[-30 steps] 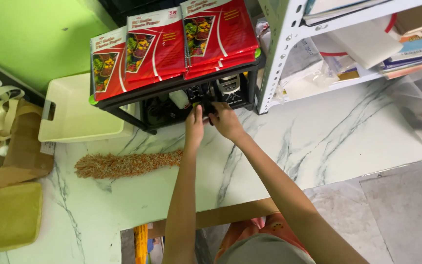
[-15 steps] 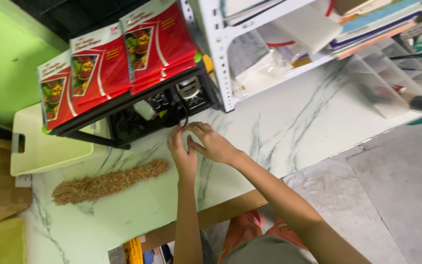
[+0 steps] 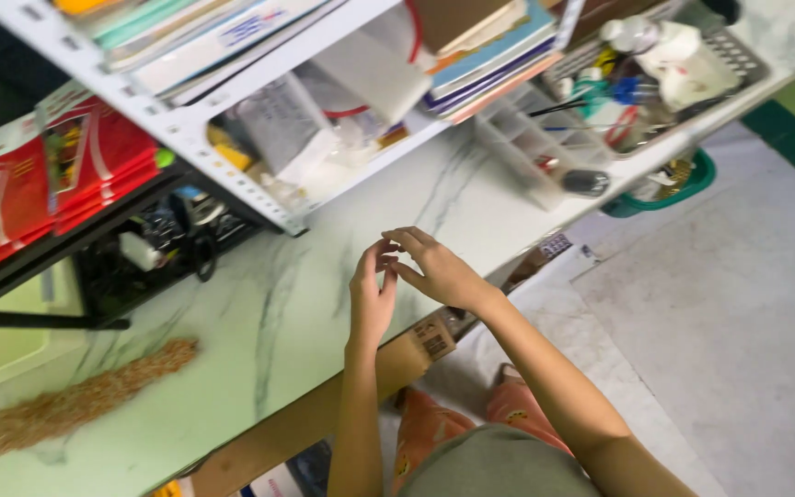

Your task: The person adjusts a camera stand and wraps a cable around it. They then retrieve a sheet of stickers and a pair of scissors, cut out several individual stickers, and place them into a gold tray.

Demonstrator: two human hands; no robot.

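Nearest, the left hand [image 3: 372, 299] and right hand [image 3: 434, 269] meet fingertip to fingertip above the marble counter [image 3: 259, 340], fingers loosely curled; whether they pinch anything small between them cannot be told. Left along the counter lies a brown fibrous strip [image 3: 85, 398]. Beyond stand red packets [image 3: 57, 175] on a black rack [image 3: 131, 267], and a white shelf [image 3: 259, 198] holding books.

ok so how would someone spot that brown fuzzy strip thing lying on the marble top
Start at the white marble-patterned table top and go to its near left end, below the black rack holding red packets. There lies the long tan bristly strip, slanted and well left of the person's left hand. It is the only rough, fibrous thing lying on the smooth stone.
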